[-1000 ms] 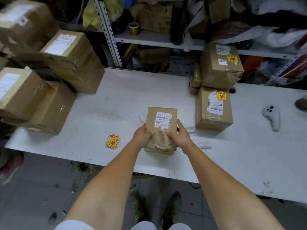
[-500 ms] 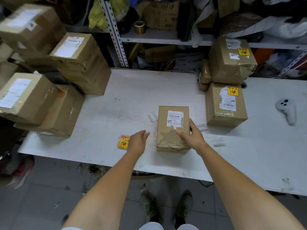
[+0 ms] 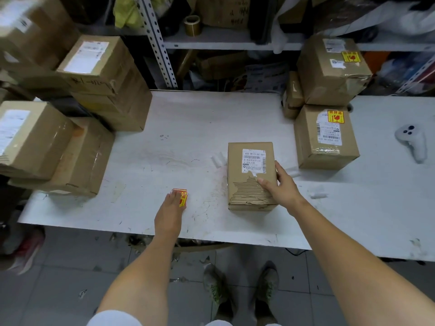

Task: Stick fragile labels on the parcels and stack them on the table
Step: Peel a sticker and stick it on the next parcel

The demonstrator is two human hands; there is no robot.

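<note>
1 parcel [image 3: 249, 165] in right hand [image 3: 280, 188] grip; left hand [image 3: 171, 207] flat on 1 label stack [image 3: 183, 196]; 2 labelled parcels [image 3: 326, 140] [image 3: 332, 71]

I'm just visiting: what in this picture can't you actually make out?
Head view only:
The label stack is mostly under the left hand; its count, and whether the fingers pinch it, can't be told.
The parcel has its right side covered by the right hand; the shipping print is too small to read.
The top-left box is blurred and cut off by the frame edge.

matt cardboard parcel [image 3: 250, 176], scuffed white table [image 3: 188, 128]
</note>
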